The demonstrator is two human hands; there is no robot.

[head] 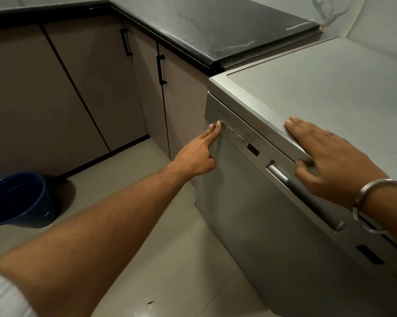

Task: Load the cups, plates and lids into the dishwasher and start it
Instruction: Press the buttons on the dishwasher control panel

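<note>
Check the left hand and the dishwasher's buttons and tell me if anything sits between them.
Nothing visible does. The left hand already has a fingertip on the leftmost button of the dishwasher, whose door looks closed.

A bucket (pixel 21 200) stands on the floor (pixel 147 236), left of the dishwasher (pixel 273 225).

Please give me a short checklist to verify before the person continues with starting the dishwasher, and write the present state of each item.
1. Dishwasher door closed: ok, it sits flush under the top edge.
2. Left hand on the controls: ok, its index fingertip touches the leftmost button.
3. Right hand clear of the door handle: ok, it rests flat on the top front edge, thumb hanging over it near the handle.
4. Display lit: not ok, it looks dark.
5. Cups, plates and lids loaded: cannot tell, the inside is hidden.
6. Floor clear in front: ok, the blue bucket stands away to the left.
</note>
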